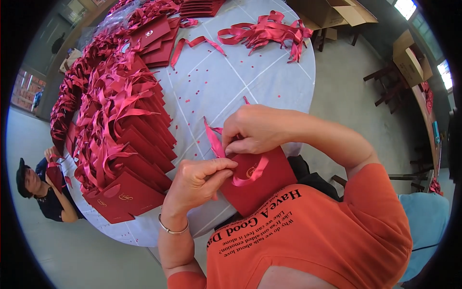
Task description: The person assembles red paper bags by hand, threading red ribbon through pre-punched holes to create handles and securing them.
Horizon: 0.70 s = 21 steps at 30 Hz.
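A flat red paper gift bag (275,167) with a gold emblem lies at the table's near edge, against my body. A pink satin ribbon (255,174) loops over its face, and loose ribbon ends stick out beyond its top edge. My left hand (198,179), a bracelet on its wrist, is closed in a pinch at the bag's upper left edge, by the ribbon. Bent over the same edge, my right hand (252,129) has its fingers curled in on the ribbon. Fingers partly hide the exact grip of both hands.
A long row of red bags (144,139) with pink ribbons fills the table's left side. Loose ribbons (269,33) lie in a pile at the far right. More bags (161,45) lie flat farther back. A co-worker (48,188) holds a bag at left. Cardboard boxes (411,60) stand right.
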Tool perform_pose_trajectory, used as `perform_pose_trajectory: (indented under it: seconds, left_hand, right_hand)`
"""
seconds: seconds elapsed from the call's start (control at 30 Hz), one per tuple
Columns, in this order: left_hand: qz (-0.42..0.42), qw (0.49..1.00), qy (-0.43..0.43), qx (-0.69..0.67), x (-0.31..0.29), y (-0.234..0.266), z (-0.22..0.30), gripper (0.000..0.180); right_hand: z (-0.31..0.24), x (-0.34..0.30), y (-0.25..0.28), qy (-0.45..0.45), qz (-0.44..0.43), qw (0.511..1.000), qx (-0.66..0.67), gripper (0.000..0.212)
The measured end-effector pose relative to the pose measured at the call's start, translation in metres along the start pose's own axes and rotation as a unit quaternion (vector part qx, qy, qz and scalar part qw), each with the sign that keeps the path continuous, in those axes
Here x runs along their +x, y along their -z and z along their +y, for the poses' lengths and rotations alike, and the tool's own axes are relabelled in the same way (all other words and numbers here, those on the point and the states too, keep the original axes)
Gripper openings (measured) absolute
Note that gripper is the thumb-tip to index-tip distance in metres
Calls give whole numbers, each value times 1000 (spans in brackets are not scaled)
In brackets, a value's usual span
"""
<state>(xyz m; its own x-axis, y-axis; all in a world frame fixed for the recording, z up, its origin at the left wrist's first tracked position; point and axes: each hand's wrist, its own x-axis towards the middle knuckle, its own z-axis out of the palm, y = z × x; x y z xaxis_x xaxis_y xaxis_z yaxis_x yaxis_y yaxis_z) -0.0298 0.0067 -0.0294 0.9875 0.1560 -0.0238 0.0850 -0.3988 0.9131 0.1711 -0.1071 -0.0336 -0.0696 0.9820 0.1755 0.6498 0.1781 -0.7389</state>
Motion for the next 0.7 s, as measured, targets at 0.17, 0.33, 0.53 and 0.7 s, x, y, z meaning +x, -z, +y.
perform_pose_trajectory:
  seconds: [0.17,0.33,0.53,0.7]
  left_hand:
    - [13,999,-29,11,-3,0,-3,19]
    - [15,996,-77,35,-1,0,-4,18]
    - [-13,995,-82,47,1,1,-9,14]
    - [-8,999,-41,29,1,0,0,12]
  right_hand:
    - [-10,33,5,-158,-190,968,47,31]
    - [0,39,-3,-192,-245,945,99,32]
    - [3,30,-16,-235,-95,958,132,22]
    - [6,34,-18,-230,5,968,105,20]
